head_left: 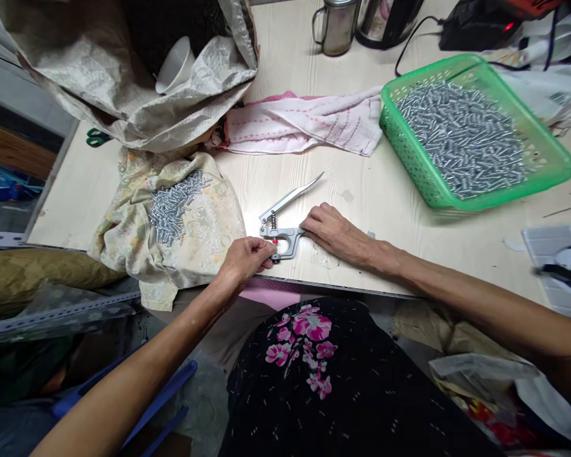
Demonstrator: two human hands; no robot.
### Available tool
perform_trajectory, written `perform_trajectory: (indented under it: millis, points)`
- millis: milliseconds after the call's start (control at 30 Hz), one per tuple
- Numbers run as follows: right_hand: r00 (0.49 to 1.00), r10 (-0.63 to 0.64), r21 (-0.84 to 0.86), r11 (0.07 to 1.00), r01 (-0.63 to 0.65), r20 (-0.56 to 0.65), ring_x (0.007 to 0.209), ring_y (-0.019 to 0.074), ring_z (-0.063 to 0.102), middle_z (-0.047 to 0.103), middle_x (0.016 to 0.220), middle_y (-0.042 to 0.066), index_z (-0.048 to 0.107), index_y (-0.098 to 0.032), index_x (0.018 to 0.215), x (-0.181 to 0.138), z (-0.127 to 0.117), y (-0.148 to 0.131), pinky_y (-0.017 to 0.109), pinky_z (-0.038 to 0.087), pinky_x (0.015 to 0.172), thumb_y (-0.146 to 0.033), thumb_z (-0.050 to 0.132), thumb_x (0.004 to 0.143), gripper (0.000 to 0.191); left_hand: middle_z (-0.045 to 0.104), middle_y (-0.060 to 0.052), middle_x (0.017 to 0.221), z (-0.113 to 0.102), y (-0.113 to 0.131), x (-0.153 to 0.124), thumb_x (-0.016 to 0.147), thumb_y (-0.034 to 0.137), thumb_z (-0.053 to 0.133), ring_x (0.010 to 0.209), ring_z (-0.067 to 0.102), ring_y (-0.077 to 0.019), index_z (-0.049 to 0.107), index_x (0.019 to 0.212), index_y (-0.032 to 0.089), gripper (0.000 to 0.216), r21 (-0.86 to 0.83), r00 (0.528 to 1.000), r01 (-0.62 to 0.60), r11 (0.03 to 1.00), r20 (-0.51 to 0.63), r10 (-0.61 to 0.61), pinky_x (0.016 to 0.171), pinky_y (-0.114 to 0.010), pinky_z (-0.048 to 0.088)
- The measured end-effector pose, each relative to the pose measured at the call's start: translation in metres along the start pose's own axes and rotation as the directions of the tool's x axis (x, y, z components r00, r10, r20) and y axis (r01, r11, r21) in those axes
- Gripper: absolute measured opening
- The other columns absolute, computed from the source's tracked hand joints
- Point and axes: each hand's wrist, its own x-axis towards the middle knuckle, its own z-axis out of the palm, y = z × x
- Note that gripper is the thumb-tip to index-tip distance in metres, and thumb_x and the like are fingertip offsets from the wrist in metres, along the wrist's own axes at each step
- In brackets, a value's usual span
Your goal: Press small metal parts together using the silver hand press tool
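Note:
A grey metal hand press tool [285, 238] with one long handle raised lies near the table's front edge. My left hand [245, 258] is pinched at the tool's jaw, its fingertips pressed together on something small that I cannot make out. My right hand [330, 230] rests on the table at the tool's right side, fingers curled against its body. A pile of small metal pieces [174, 206] lies on a floral cloth [171, 244] just left of my left hand.
A green plastic basket [547, 143] full of small metal pieces stands at the right. A pink-and-white towel [304, 120] lies at the middle back. A large sack [124, 82] with a white cup [175, 65], green scissors [96, 137] and a metal mug [335, 25] sit further back.

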Motion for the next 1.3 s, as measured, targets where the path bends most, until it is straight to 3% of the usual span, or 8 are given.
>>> perform_trajectory:
  millis: [367,600,733,867,1100,1167,1233,1300]
  points:
    - [0.992,-0.11,0.068,0.992,0.105,0.069,0.084,0.0213,0.046,0.055,0.093,0.009,0.06,-0.017,0.101,0.007,-0.01,0.012,0.035,0.037,0.077,-0.038,0.034,0.103,0.034,0.058,0.0,0.048,0.003,0.017,-0.003,0.082,0.019,0.065,0.043,0.049,-0.0076,0.065,0.069,0.011,0.015,0.084,0.991,0.132,0.988,-0.017,-0.131,0.048,-0.018,0.037]
    - [0.995,-0.069,-0.109,0.991,0.076,0.074,0.096,0.0262,0.048,0.058,0.11,0.012,0.061,-0.019,0.111,0.006,-0.016,0.013,0.04,0.038,0.081,-0.045,0.04,0.1,0.035,0.057,0.0,0.046,0.006,0.021,-0.003,0.082,0.019,0.066,0.042,0.049,-0.0083,0.063,0.067,0.012,0.017,0.123,0.99,0.14,0.982,-0.039,-0.136,0.048,-0.019,0.038]
    - [0.998,-0.033,-0.169,0.985,0.042,0.052,0.13,0.039,0.031,0.036,0.145,0.02,0.036,-0.014,0.143,0.014,-0.023,0.024,0.052,0.031,0.101,-0.067,0.058,0.083,0.083,0.057,0.001,0.046,0.004,0.021,-0.002,0.084,0.021,0.063,0.042,0.049,-0.0077,0.064,0.069,0.012,0.017,0.174,0.99,0.142,0.974,-0.023,-0.14,0.048,-0.018,0.039]
    - [0.991,0.007,-0.213,0.977,0.023,0.136,0.132,0.0409,0.029,0.037,0.143,0.024,0.028,-0.007,0.146,0.027,-0.027,0.036,0.057,0.026,0.106,-0.073,0.061,0.076,0.102,0.057,0.002,0.047,0.004,0.022,-0.001,0.085,0.022,0.062,0.042,0.048,-0.0068,0.064,0.07,0.012,0.018,0.196,0.989,0.144,0.97,0.004,-0.148,0.048,-0.018,0.039]
    - [0.989,0.008,-0.234,0.972,0.027,0.145,0.1,0.0296,0.047,0.055,0.11,0.015,0.053,-0.009,0.12,0.033,-0.033,0.027,0.041,0.038,0.089,-0.059,0.069,0.078,0.066,0.056,0.002,0.05,0.002,0.019,-0.003,0.087,0.024,0.06,0.046,0.051,-0.0086,0.063,0.076,0.012,0.017,0.175,0.989,0.146,0.974,0.005,-0.149,0.052,-0.02,0.042]
    - [0.988,0.036,-0.222,0.975,-0.003,0.148,0.097,0.0276,0.046,0.055,0.107,0.013,0.056,-0.011,0.111,0.032,-0.035,0.022,0.037,0.039,0.083,-0.053,0.071,0.079,0.055,0.059,-0.001,0.056,0.001,0.013,-0.006,0.089,0.03,0.059,0.053,0.056,-0.0117,0.065,0.079,0.012,0.021,0.264,0.998,0.065,0.962,-0.017,-0.063,0.057,-0.024,0.046]
    - [0.988,0.06,-0.208,0.978,-0.029,0.145,0.097,0.0269,0.045,0.055,0.106,0.012,0.056,-0.013,0.108,0.03,-0.035,0.019,0.035,0.039,0.079,-0.05,0.072,0.08,0.05,0.065,-0.006,0.073,0.003,0.009,-0.008,0.09,0.035,0.057,0.069,0.061,-0.0169,0.067,0.088,0.012,0.025,0.451,0.971,-0.135,0.882,-0.118,0.209,0.067,-0.029,0.05]
    - [0.988,0.067,-0.198,0.979,-0.039,0.137,0.098,0.0269,0.044,0.054,0.108,0.012,0.056,-0.013,0.109,0.029,-0.035,0.018,0.035,0.039,0.078,-0.048,0.073,0.079,0.05,0.066,-0.011,0.098,0.011,0.007,-0.007,0.089,0.037,0.06,0.092,0.06,-0.0231,0.066,0.105,0.013,0.029,0.667,0.82,-0.35,0.658,-0.122,0.559,0.081,-0.036,0.051]
